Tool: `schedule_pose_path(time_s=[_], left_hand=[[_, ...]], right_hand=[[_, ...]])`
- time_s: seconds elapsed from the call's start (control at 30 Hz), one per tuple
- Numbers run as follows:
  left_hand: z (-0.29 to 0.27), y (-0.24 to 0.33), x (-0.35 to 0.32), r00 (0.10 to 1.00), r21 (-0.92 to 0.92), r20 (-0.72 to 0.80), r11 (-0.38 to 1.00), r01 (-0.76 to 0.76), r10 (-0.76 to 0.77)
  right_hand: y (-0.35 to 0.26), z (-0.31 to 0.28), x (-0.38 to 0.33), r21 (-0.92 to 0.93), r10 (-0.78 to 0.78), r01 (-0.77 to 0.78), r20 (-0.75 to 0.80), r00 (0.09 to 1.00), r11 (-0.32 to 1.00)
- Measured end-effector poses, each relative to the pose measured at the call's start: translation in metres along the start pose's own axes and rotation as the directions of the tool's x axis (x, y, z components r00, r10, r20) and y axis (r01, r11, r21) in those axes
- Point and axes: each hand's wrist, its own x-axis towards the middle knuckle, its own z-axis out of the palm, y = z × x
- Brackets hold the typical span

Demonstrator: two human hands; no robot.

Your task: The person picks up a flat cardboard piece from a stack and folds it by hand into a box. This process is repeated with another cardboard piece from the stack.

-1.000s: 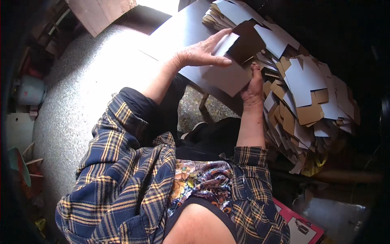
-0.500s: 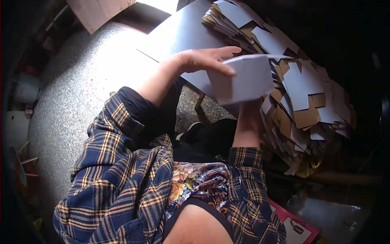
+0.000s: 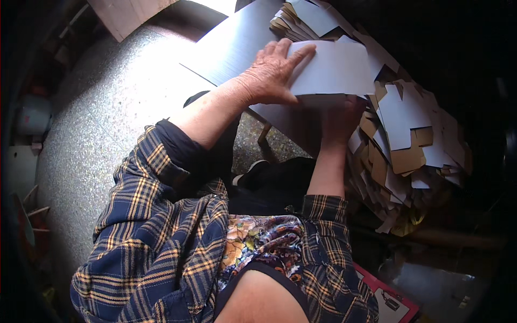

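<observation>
A small white cardboard box (image 3: 334, 67), folded into shape, is between my two hands above the table. Its broad white face points up, with a shadowed side along its near edge. My left hand (image 3: 274, 75) grips the left end, fingers over the top and thumb at the near lower corner. In shadow under the near right part of the box, my right hand (image 3: 343, 119) holds on from below; most of its fingers are hidden. Close to the right hand lies a big heap of flat cardboard blanks (image 3: 401, 116), white on one side and brown on the other.
The smooth, shiny table (image 3: 231, 46) reaches away to the upper left. Speckled floor (image 3: 107, 124) lies left of it. A brown board (image 3: 132, 16) stands at the far left. At the lower right is a pink-edged clipboard (image 3: 396, 301) with a dark clip.
The box has moved up and away from me and tipped so its broad face shows. My left hand has closed down on its left end, and the right hand has moved up under it.
</observation>
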Motion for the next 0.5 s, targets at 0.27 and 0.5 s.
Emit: schedule_pose_path(time_s=[0.27,0.5], left_hand=[[0.003,-0.001,0.001,0.978,0.286,-0.166,0.955,-0.076,0.128],[0.004,-0.003,0.001,0.968,0.274,-0.191,0.956,-0.105,0.161]], right_hand=[[-0.040,0.041,-0.007,0.106,0.133,-0.123,-0.099,0.986,0.987],[-0.054,0.049,-0.012,-0.131,0.053,-0.064,-0.083,0.995,0.989]])
